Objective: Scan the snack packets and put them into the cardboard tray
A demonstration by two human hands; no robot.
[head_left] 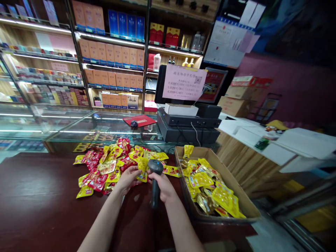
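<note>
Dark red-brown table [39,189], lit shelves [39,26] behind. Cardboard box [233,178] to my right, yellow and gold packets [202,180] heaped inside. Loose red-and-yellow pile [106,166] leftward. My left hand [128,180] pinches one yellow packet [142,169] at the fingertips; my right hand [163,183] wraps a dark scanner [155,167], its head just beside that packet.

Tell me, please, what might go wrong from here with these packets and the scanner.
The yellow packet in the left hand is close to the scanner in the right hand, so they might knock together. The box lies near the right edge of the table, so a bump could push it over. The upright packet above the box's back rim might drop out.
</note>
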